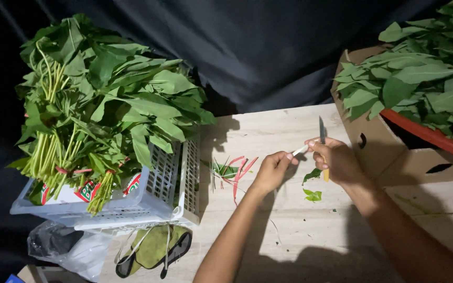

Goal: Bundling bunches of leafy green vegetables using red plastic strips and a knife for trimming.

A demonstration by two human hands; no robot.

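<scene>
My right hand (338,160) grips a small knife (322,132) with a yellow handle, its blade pointing up. My left hand (274,169) pinches one end of a thin pale strip (301,150), and the right hand's fingers touch the other end. Both hands hover above a light wooden table (268,131). A few red strips and green stem bits (233,170) lie on the table left of my left hand. Small leaf scraps (312,195) lie under the hands.
A white plastic crate (174,188) at the left holds tied bundles of leafy greens (100,99). A cardboard box (373,141) with a red basin (431,136) of loose greens stands at the right. A plastic bag (69,249) and a green sandal (153,250) lie below the crate.
</scene>
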